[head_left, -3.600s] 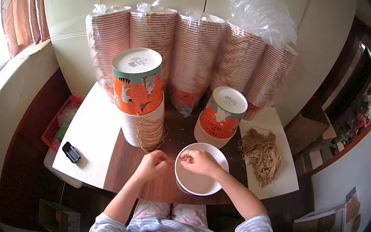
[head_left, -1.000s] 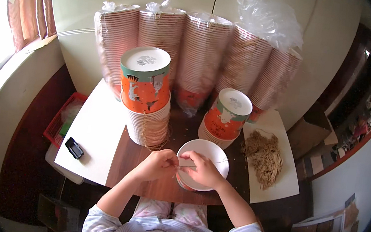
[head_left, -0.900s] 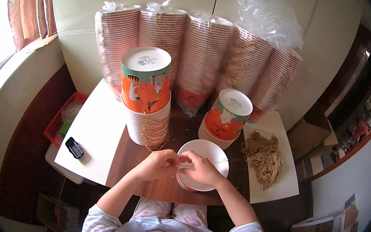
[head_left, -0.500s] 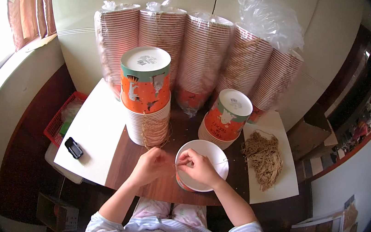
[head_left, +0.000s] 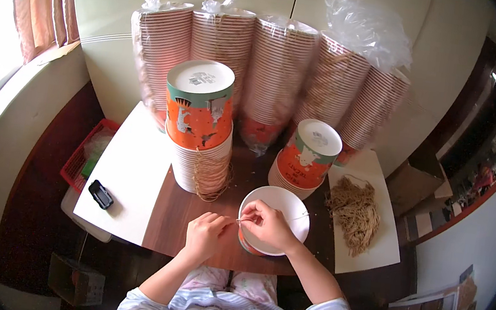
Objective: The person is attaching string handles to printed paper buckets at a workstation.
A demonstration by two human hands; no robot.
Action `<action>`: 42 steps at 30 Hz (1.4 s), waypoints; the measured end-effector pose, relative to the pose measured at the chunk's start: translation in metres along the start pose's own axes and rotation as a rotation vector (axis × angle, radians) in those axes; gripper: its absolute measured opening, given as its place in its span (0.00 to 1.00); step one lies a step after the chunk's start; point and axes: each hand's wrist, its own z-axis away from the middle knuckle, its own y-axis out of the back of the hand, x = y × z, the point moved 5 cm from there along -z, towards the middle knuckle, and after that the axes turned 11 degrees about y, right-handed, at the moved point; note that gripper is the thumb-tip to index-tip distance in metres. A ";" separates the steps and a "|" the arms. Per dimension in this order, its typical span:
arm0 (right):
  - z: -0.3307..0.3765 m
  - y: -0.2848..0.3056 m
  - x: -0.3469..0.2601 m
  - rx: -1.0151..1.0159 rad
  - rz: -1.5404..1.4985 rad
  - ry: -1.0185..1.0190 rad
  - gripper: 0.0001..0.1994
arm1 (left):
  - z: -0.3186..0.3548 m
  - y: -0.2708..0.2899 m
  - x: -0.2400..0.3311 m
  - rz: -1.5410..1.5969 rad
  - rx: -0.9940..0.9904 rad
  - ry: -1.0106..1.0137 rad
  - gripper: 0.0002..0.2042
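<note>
An open paper bucket [head_left: 296,207], white inside with an orange outer wall, stands near the table's front edge. My right hand [head_left: 269,227] reaches over its mouth, thumb and finger pinched at the left rim on a thin piece of twine. Just left of the bucket, my left hand [head_left: 209,232] is closed, its fingertips drawn up to the same spot and pinching the twine; the fingers cover most of it. Another short bit of twine pokes out at the bucket's right rim.
Left of centre, upside-down buckets form a stack [head_left: 198,118] with twine loops hanging on it. A shorter stack [head_left: 308,156] stands behind the bucket. Tall bagged stacks [head_left: 280,66] line the back. A twine bundle [head_left: 353,214] lies right, a black case [head_left: 100,194] left, beside a red basket [head_left: 77,162].
My left hand has turned and dropped slightly, its fingertips now pointing right toward the rim. My right hand keeps its pinch at the rim. The whole view has shifted a little.
</note>
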 end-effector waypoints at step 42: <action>0.004 0.002 -0.012 0.018 0.138 0.060 0.07 | 0.002 -0.037 -0.033 0.929 -0.356 0.485 0.05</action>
